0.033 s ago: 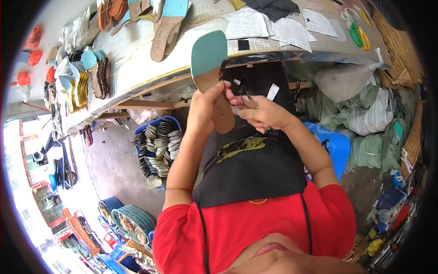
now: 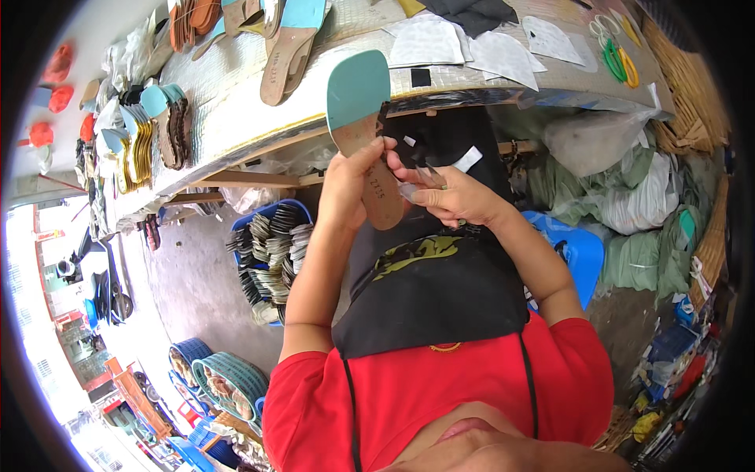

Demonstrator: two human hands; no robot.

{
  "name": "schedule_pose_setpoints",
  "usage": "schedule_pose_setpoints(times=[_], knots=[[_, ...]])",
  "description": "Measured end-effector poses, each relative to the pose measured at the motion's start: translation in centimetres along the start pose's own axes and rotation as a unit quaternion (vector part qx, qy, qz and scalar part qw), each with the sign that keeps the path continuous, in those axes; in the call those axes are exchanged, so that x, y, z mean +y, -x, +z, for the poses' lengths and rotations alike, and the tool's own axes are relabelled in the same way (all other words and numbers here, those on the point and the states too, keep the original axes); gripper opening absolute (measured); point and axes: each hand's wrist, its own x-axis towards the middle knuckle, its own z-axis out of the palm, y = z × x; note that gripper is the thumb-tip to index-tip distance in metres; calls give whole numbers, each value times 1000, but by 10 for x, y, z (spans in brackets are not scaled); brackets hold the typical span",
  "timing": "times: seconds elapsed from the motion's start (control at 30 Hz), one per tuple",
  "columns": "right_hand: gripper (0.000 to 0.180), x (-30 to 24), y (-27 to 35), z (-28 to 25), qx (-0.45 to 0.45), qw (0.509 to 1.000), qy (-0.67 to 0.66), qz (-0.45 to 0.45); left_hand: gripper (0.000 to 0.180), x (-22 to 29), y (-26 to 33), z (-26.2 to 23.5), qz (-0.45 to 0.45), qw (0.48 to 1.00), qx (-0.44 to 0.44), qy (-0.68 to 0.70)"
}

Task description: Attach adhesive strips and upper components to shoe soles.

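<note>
The left hand pinches an insole at its narrow middle, thumb across the face and fingers behind; its blue-green end points to twelve o'clock, its brown end to six. At the insole's three o'clock side, the right hand is curled closed, pinching a thin shiny piece too blurred to name. A white scrap lies near that hand, at one o'clock from it.

Outward from both hands, a black apron covers the person at six. The tabletop arches from ten to two, bearing two-tone insoles at eleven, white cut pieces at one, and green-and-orange-handled scissors at two. A blue crate of stacked pieces sits at eight, a green basket at seven, and a blue bin at four.
</note>
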Motion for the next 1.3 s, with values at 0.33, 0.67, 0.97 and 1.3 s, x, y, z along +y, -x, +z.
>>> schedule_pose_setpoints(times=[0.33,0.67,0.97,1.3], knots=[[24,12,4,45,218,713,585,-320,17,40,-2,-3,52,998,6,27],[22,21,-34,71,238,827,342,-378,21,35,-9,9,241,958,-37,148],[29,-35,-15,17,243,904,119,-331,23,3,48,-3,141,908,85,-384],[7,-53,0,-17,258,576,663,-403,28,13,34,-31,113,905,-39,-409]])
